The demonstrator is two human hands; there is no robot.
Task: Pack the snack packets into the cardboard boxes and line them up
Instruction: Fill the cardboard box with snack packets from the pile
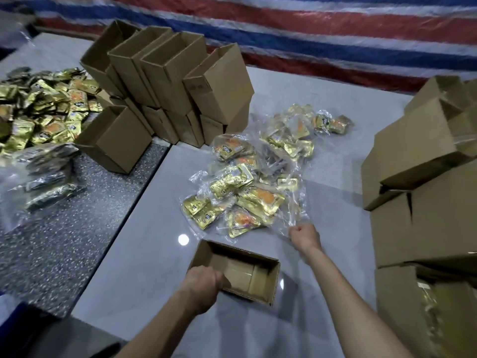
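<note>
Left grip (pixel 204 282) curled over near-left rim of open cardboard box (pixel 274 280); box empty, upright on grey tiled surface (pixel 144 241). Right grip (pixel 305 235) fisted, pinching near edge of clear plastic bag (pixel 296 210). Gold snack packets (pixel 229 182) inside bag, just beyond box. Stacked empty boxes (pixel 167 73) farther back. Loose packet heap (pixel 38 107) far left.

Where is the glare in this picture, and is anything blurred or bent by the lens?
Head view: a round white glare spot sits on the glossy grey surface beside the open box. Head view: the striped sheet at the top and the right hand gripping the clear bag look soft. Head view: the box stack at the right edge leans outward, a wide-angle bend.
</note>
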